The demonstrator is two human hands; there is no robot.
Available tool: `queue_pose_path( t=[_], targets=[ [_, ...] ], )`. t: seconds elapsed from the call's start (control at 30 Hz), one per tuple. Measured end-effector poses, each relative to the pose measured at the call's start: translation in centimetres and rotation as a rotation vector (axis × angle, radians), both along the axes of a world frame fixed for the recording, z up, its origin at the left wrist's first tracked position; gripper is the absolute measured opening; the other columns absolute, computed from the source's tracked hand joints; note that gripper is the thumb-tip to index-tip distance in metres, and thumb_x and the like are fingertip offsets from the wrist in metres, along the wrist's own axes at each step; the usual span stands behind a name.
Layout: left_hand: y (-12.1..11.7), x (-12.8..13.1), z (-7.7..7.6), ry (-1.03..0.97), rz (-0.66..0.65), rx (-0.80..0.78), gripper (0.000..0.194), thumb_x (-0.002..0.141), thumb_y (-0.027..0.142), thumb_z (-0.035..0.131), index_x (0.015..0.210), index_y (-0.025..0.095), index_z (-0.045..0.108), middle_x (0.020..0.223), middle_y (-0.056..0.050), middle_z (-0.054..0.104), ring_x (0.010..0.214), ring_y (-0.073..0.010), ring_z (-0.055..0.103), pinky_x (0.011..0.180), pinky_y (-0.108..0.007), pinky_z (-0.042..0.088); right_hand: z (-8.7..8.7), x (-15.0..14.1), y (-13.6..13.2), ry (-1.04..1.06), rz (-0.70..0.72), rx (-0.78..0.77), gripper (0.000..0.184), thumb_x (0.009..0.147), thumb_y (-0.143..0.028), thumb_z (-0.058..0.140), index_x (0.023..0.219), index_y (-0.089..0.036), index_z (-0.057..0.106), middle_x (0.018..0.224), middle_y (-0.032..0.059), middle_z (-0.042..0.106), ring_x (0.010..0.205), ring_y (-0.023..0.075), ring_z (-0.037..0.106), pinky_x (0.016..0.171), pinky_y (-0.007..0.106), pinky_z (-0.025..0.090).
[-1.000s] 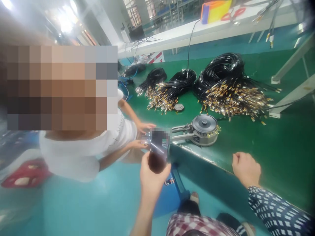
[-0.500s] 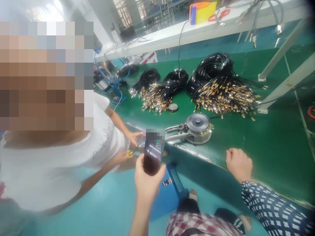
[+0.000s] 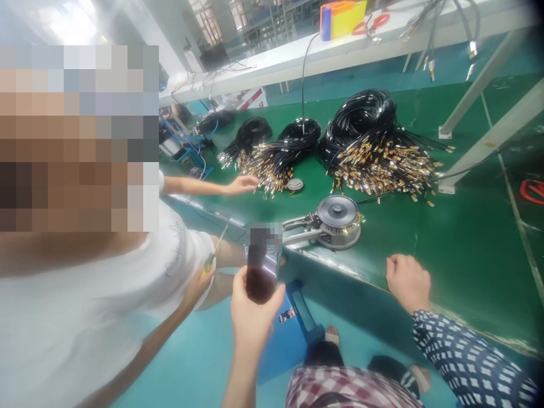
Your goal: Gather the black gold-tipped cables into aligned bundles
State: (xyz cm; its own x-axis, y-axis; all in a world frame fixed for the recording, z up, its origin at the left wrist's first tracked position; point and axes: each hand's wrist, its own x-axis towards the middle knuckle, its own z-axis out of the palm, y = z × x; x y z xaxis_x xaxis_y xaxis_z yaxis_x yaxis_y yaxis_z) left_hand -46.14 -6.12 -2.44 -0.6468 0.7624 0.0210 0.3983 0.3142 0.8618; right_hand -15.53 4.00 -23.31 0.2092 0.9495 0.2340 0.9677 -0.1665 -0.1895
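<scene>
My left hand (image 3: 253, 309) is wrapped around a dark smartphone (image 3: 261, 277), held upright in front of the bench edge; its upper part is blurred out. On the green bench top (image 3: 459, 266) near its front edge rests my right hand (image 3: 408, 283), its fingers curled in and seemingly around nothing. Ahead of that hand stands a round grey tape dispenser (image 3: 338, 218) with small yellow pieces around its rim and two arms pointing left, toward the phone. Behind it lie coiled bundles of black cables (image 3: 361, 122) with gold and silver connector ends.
At left stands a co-worker in a white shirt (image 3: 170, 272), one hand (image 3: 244, 184) reaching over the bench, the other gripping a screwdriver (image 3: 208, 263). A white shelf (image 3: 272, 65) crosses the back, bearing a yellow-orange box (image 3: 343, 21) and red-handled scissors (image 3: 374, 24). A blue stool (image 3: 284, 345) sits below.
The co-worker's one hand has left the area beside the phone and now stretches over the bench toward the cables. Their screwdriver hand has shifted left. My hands stay almost still.
</scene>
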Motion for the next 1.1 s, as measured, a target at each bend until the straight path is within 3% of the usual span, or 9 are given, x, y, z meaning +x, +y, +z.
queue_pose_path(
  t=[0.27, 0.57, 1.1],
  targets=[
    [0.27, 0.23, 0.15, 0.029, -0.017, -0.025, 0.056, 0.058, 0.037, 0.079, 0.107, 0.021, 0.057, 0.092, -0.007, 0.066, 0.090, -0.0269, 0.066, 0.072, -0.038, 0.055, -0.30, 0.16, 0.06, -0.004, 0.008, 0.006, 0.028, 0.096, -0.032, 0.039, 0.090, -0.015, 0.060, 0.086, 0.0093, 0.061, 0.079, 0.0199, 0.052, 0.065, 0.032, 0.023],
    [0.44, 0.30, -0.31, 0.045, -0.019, -0.026, 0.064, 0.057, 0.042, 0.079, 0.112, 0.020, 0.056, 0.103, -0.010, 0.067, 0.093, -0.0290, 0.065, 0.078, -0.042, 0.053, -0.08, 0.08, 0.05, -0.004, 0.014, 0.015, 0.028, 0.096, -0.031, 0.038, 0.090, -0.015, 0.060, 0.085, 0.0095, 0.060, 0.078, 0.0195, 0.050, 0.065, 0.033, 0.024],
    [0.40, 0.75, -0.64, 0.049, 0.005, -0.002, 0.059, 0.056, 0.043, 0.079, 0.106, 0.021, 0.058, 0.096, -0.008, 0.067, 0.091, -0.0284, 0.066, 0.077, -0.042, 0.054, -0.39, 0.21, 0.06, -0.008, 0.009, 0.035, 0.026, 0.095, -0.032, 0.041, 0.089, -0.015, 0.060, 0.086, 0.0082, 0.061, 0.077, 0.0188, 0.049, 0.067, 0.032, 0.023]
  ],
)
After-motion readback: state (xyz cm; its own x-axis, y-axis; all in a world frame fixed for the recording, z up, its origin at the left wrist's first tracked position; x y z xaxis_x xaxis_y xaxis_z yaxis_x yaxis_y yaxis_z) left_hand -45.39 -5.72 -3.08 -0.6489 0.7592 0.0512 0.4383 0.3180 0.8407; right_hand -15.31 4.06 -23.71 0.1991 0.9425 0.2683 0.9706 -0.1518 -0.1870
